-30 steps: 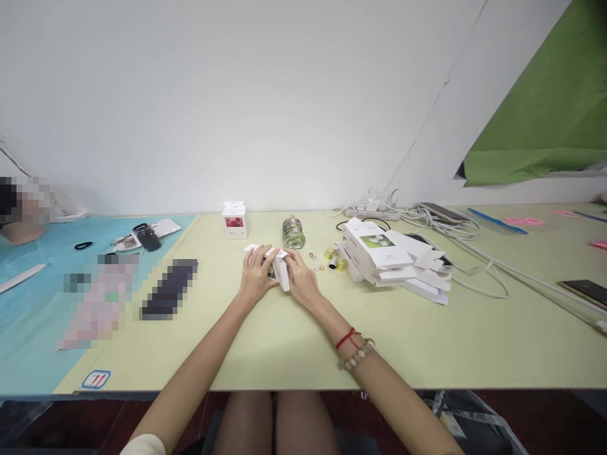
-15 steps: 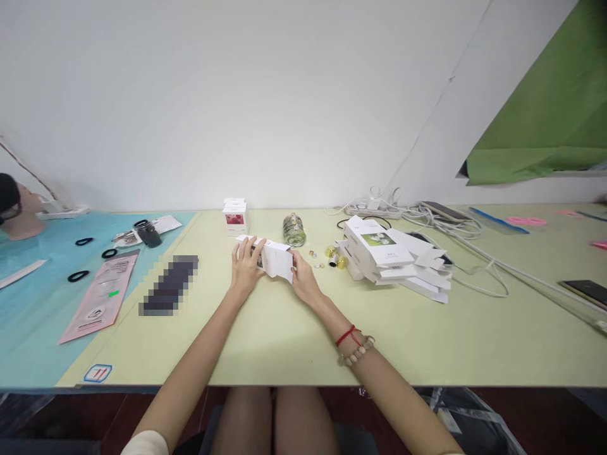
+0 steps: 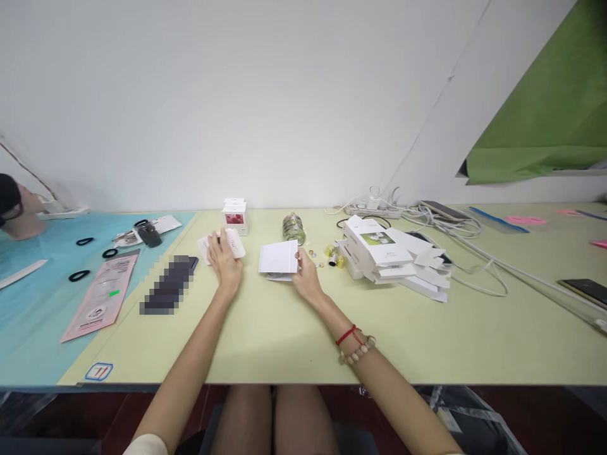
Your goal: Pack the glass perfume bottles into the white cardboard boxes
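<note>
My left hand (image 3: 226, 264) is closed on a white card piece (image 3: 237, 244) with rounded corners; the fingers cover its middle. In my right hand (image 3: 306, 275), the fingers pinch the right edge of a flattened white carton (image 3: 277, 257), tilted over the table. The two pieces are apart. Behind the carton stands a clear glass jar (image 3: 293, 229) with a lid. A small white box with a red flower picture (image 3: 236, 218) stands behind my left hand. Tiny coloured bits (image 3: 313, 254) and gold caps (image 3: 340, 261) lie right of the carton.
A pile of flattened white cartons (image 3: 379, 246) lies to the right, beside tangled white cables (image 3: 455, 227) and a power strip (image 3: 365, 210). On the left are a pixelated dark phone (image 3: 171, 284), a pink packet (image 3: 102, 294), black hair ties (image 3: 78, 275) and a dark jar (image 3: 150, 234).
Both hands were together on one white carton. My left hand has moved left with the white card piece, while my right hand keeps the carton, which now lies flatter.
</note>
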### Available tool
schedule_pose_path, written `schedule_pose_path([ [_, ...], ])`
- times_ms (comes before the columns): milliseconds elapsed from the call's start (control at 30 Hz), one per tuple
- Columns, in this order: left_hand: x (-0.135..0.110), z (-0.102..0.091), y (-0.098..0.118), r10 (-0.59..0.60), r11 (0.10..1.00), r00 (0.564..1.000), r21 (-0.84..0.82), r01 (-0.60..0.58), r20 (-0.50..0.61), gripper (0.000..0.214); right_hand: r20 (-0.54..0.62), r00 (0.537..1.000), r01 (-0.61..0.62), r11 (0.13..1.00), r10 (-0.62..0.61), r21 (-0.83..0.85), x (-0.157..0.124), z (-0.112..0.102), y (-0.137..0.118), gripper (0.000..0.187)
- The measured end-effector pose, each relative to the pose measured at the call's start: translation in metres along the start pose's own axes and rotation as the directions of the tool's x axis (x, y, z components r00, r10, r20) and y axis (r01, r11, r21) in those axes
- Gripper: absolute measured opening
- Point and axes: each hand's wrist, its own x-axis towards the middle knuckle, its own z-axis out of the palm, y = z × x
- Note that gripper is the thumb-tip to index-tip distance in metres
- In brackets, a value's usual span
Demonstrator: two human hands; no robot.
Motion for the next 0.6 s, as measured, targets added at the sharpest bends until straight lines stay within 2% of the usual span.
schedule_pose_path([
  [67, -0.005, -0.002, 0.012, 0.134, 0.990, 0.991, -0.053, -0.133, 0.022, 0.074, -0.003, 1.000, -0.004, 1.000, 0.004, -0.028, 0.001, 0.000, 0.001, 0.019],
  [100, -0.008, -0.003, 0.019, 0.236, 0.969, 0.971, -0.093, -0.231, 0.045, 0.072, 0.001, 1.000, -0.007, 0.999, 0.007, -0.044, 0.001, 0.000, 0.002, 0.019],
  [133, -0.012, -0.003, 0.026, 0.354, 0.929, 0.931, -0.146, -0.339, 0.091, 0.070, 0.009, 1.000, -0.010, 0.998, 0.010, -0.059, 0.001, 0.001, 0.002, 0.021],
  [200, -0.020, -0.003, 0.039, 0.541, 0.833, 0.816, -0.261, -0.488, 0.204, 0.070, 0.031, 0.999, -0.009, 0.996, 0.011, -0.091, 0.000, 0.000, 0.002, 0.027],
  [233, -0.023, -0.003, 0.044, 0.584, 0.805, 0.769, -0.302, -0.510, 0.259, 0.071, 0.046, 0.999, -0.005, 0.994, 0.010, -0.112, 0.000, 0.000, 0.002, 0.029],
  [267, -0.025, -0.002, 0.047, 0.598, 0.796, 0.742, -0.326, -0.509, 0.303, 0.072, 0.059, 0.998, -0.002, 0.991, 0.010, -0.136, -0.001, 0.000, 0.002, 0.031],
  [300, -0.027, -0.001, 0.049, 0.591, 0.803, 0.733, -0.335, -0.493, 0.337, 0.072, 0.073, 0.997, 0.001, 0.987, 0.010, -0.161, -0.001, 0.000, 0.001, 0.033],
  [467, -0.028, 0.006, 0.044, 0.510, 0.856, 0.768, -0.309, -0.414, 0.386, 0.069, 0.097, 0.995, 0.016, 0.980, 0.004, -0.200, -0.001, 0.000, 0.001, 0.035],
  [533, -0.029, 0.008, 0.043, 0.465, 0.880, 0.806, -0.285, -0.379, 0.366, 0.071, 0.091, 0.996, 0.010, 0.981, 0.008, -0.192, 0.000, 0.000, 0.002, 0.032],
  [600, -0.031, 0.011, 0.044, 0.387, 0.916, 0.862, -0.245, -0.318, 0.328, 0.070, 0.082, 0.997, -0.001, 0.981, 0.018, -0.196, 0.001, 0.000, 0.003, 0.030],
])
